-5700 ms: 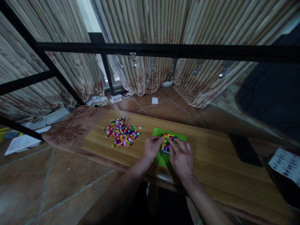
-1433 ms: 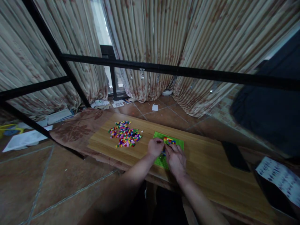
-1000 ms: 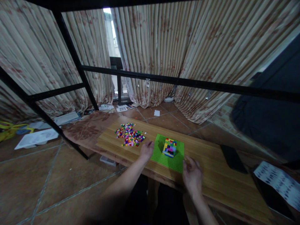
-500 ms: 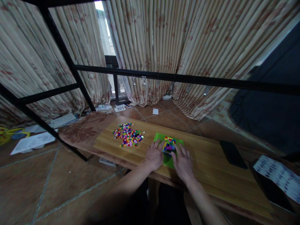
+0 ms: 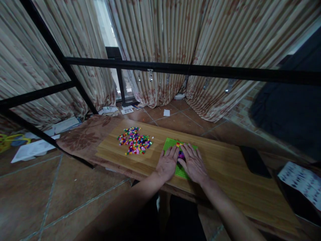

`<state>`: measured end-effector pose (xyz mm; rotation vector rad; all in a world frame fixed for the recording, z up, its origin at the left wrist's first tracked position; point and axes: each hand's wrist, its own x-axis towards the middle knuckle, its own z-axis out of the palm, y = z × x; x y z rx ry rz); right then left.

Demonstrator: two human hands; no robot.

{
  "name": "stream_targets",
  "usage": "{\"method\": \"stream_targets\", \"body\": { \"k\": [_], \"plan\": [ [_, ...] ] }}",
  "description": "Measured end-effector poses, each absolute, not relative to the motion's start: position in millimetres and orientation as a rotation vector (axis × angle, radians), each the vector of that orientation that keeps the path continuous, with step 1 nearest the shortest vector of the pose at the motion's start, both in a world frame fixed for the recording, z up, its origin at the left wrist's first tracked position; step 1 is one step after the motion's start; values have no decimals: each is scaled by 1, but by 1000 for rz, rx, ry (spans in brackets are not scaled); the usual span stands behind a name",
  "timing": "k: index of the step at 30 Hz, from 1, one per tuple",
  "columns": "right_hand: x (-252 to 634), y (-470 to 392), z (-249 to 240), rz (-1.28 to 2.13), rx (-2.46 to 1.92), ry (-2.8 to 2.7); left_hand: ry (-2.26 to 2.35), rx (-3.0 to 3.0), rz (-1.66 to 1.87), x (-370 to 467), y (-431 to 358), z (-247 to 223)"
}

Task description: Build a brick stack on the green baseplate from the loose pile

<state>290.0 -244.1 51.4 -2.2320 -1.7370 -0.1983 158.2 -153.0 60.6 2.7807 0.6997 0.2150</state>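
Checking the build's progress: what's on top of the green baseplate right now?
Both hands lie flat on the green baseplate: left hand, right hand. Between them a sliver of the multicoloured brick block shows; the rest is covered.

No readable text anywhere. Printed sheet (image 5: 299, 182) at right edge of frame has rows of dark marks, too blurred to read. Paper slips (image 5: 127, 109) on the floor near the curtain, upper centre-left, show print but nothing legible.
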Motion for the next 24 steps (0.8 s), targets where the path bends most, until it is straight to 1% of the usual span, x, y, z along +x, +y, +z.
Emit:
{"method": "stream_targets", "body": {
  "k": [9,18,21,24],
  "plan": [
    [303,-242,55,-179,-2163,-1882,619,2884,245,159,-151,53],
    [302,-242,56,-162,-2118,-1876,630,2909,266,162,-148,44],
    [303,-244,62,-117,-2090,-1782,637,2864,284,160,-147,51],
    [304,-250,73,-141,-2049,-1533,664,2766,357,154,-148,60]
  ]
}}
